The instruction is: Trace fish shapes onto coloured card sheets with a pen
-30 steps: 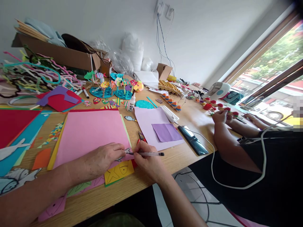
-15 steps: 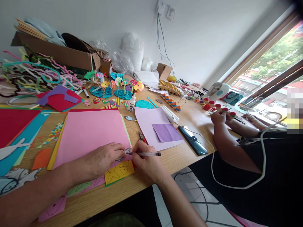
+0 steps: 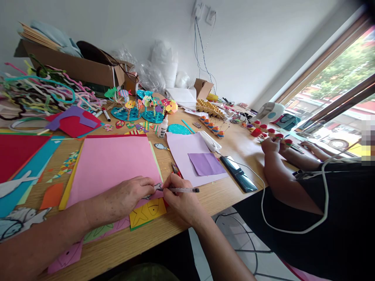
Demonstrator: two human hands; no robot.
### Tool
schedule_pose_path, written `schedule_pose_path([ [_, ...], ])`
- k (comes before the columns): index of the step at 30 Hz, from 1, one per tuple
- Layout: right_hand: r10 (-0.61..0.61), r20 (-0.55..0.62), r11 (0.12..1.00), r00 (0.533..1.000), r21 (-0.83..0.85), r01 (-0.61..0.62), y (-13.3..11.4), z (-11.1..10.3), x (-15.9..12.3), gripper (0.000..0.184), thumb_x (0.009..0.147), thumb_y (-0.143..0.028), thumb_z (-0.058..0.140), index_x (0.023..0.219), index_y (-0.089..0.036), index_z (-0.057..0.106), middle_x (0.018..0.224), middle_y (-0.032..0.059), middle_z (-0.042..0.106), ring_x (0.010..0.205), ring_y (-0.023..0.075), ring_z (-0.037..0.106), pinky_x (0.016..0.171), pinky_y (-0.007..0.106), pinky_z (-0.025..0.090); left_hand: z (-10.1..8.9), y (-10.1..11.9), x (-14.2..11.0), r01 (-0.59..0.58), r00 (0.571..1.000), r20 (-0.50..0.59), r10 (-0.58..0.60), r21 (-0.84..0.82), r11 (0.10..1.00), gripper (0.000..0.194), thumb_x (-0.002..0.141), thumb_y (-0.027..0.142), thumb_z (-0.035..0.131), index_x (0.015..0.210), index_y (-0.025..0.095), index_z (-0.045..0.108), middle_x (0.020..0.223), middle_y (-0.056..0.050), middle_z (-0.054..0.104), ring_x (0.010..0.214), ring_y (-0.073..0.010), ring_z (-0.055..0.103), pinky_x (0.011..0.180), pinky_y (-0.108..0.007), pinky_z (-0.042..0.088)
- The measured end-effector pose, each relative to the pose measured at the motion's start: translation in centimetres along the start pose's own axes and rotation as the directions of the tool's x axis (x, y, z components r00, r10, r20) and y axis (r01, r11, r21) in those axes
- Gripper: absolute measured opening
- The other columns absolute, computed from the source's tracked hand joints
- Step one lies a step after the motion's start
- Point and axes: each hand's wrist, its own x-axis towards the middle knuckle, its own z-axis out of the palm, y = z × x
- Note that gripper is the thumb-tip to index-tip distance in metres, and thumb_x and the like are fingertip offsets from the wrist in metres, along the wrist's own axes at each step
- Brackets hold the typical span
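Small grey fish cutout lies on the pink sheet, at its near right corner. Left hand: fingers together over the cutout; cannot tell if pinching or only pressing. Right hand: closed around a clear pen, tip end at the cutout's right side. Yellow paper with drawn fish, just nearer. Farther right: lilac sheet bearing a purple square, then dark phone. Glue bottle beyond, far side.
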Motion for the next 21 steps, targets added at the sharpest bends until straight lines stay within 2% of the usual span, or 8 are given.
schedule_pose_path([
  [10,-0.04,0.0,0.997,0.999,-0.064,0.04,0.06,0.31,0.01,0.012,0.067,-0.009,0.046,0.065,-0.021,0.047,0.057,-0.0045,0.049,0.052,0.0112,0.043,0.051,0.021,0.029,0.14,-0.06,-0.26,-0.005,1.0,-0.024,0.005,-0.016,1.0,0.029,0.088,0.003,0.037,0.098,0.018,0.059,0.098,-0.003,0.061,0.092,-0.017,0.055,0.085,-0.028,0.042],
  [21,-0.056,0.036,0.998,0.998,-0.036,0.057,-0.41,0.29,-0.49,0.015,0.066,-0.006,0.046,0.066,-0.021,0.047,0.058,-0.0052,0.05,0.051,0.0103,0.043,0.051,0.02,0.031,-0.25,0.14,-0.37,-0.024,1.0,-0.02,0.024,0.001,1.0,0.024,0.089,0.008,0.036,0.094,0.018,0.058,0.096,-0.004,0.063,0.09,-0.018,0.057,0.082,-0.028,0.044],
])
